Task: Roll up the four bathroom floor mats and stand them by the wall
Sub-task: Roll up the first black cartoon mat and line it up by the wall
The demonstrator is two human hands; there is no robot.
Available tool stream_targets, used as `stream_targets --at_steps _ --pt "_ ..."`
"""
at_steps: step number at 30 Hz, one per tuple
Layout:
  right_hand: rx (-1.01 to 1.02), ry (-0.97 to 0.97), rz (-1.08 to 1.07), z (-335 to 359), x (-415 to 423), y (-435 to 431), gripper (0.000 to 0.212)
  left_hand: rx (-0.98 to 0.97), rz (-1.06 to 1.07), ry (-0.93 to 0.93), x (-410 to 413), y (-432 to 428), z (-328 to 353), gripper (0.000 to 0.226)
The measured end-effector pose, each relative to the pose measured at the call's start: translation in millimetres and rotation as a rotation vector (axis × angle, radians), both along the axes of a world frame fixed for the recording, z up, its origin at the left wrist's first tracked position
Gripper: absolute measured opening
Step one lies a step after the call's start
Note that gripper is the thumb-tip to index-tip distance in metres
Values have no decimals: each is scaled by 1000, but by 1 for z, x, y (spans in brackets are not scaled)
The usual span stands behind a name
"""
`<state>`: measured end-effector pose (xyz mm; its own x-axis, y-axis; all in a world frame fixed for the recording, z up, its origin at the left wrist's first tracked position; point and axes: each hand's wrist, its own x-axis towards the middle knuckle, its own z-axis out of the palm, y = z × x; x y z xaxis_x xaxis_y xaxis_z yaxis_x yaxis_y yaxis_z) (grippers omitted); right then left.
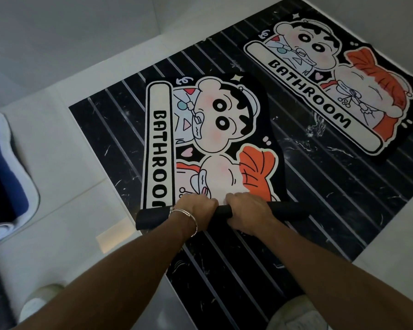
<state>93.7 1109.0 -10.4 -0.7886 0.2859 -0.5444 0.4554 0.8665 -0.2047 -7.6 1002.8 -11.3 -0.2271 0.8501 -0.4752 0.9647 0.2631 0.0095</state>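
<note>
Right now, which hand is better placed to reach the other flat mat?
Right. The left hand and right hand both grip the near mat's roll; the far mat lies flat ahead-right, nearer the right.

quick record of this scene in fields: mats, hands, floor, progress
near mat: print up, its near end rolled into a black tube
left hand: grips the rolled end; bracelet on wrist
right hand: grips the rolled end, beside the left
far mat: flat, unrolled, apart from the near mat
blue and white item: at the left edge, partly in view, possibly another mat
floor: black striped panel set in pale tiles
progress: near mat barely rolled; no mat standing by a wall in view
</note>
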Motion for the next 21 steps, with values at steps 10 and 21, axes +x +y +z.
stream_targets --at_steps 10,21 --pt "45 -131 50 6 -1 0 26 -110 -14 22 2 5 -2 34" --pt "93 -141 84 5 6 -4 26 -296 25 -156 -25 -19 8 38"
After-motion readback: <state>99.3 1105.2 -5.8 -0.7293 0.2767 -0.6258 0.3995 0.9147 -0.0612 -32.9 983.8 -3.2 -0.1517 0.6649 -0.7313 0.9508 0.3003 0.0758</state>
